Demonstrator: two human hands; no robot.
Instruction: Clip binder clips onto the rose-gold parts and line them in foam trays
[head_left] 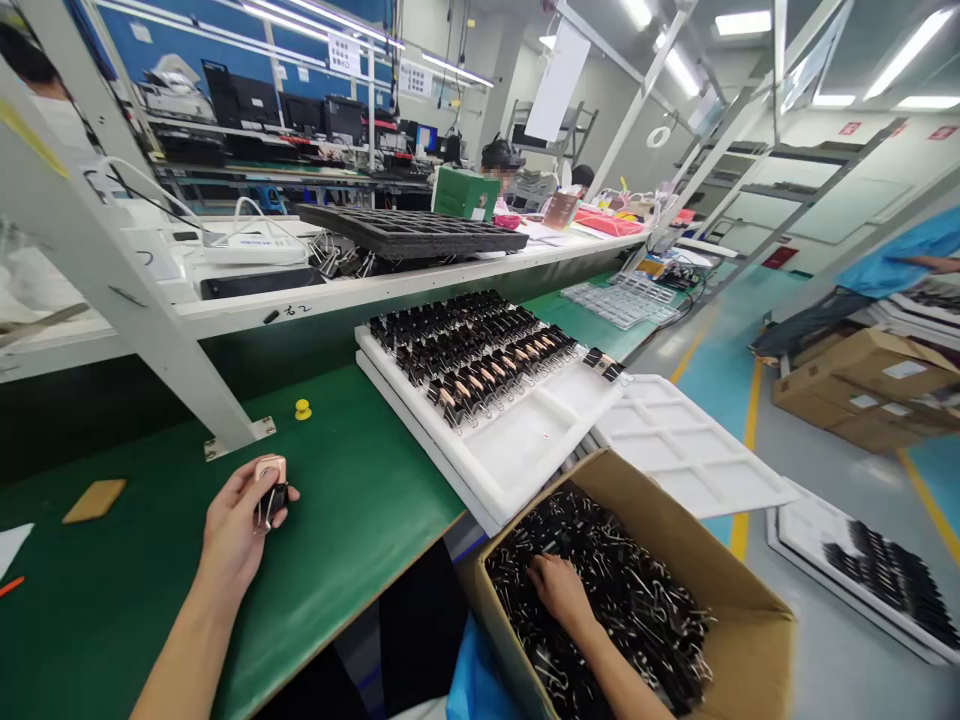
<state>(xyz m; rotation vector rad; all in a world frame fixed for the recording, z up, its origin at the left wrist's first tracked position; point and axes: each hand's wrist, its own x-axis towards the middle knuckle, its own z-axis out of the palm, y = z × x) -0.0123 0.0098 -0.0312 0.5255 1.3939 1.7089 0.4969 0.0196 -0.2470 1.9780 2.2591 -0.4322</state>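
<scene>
Over the green table, my left hand (244, 510) is closed on a small copper-coloured part (271, 468) with a black binder clip (276, 500) on it. The clip's wire handles point down. My right hand (561, 590) reaches into a cardboard box (720, 590) full of loose black binder clips (630, 590). Its fingers curl down among the clips, and their tips are hidden. Between and beyond my hands, a white foam tray (517, 455) bears rows of clipped parts (480, 350); those in the nearer rows show copper-coloured faces.
A yellow knob-shaped piece (302, 409) and a tan pad (94, 501) lie on the green table (352, 520). A white metal post (172, 340) rises at left below a shelf (420, 275). White compartment trays (690, 445) stand right of the tray. Another person's blue sleeve (900, 250) shows at far right.
</scene>
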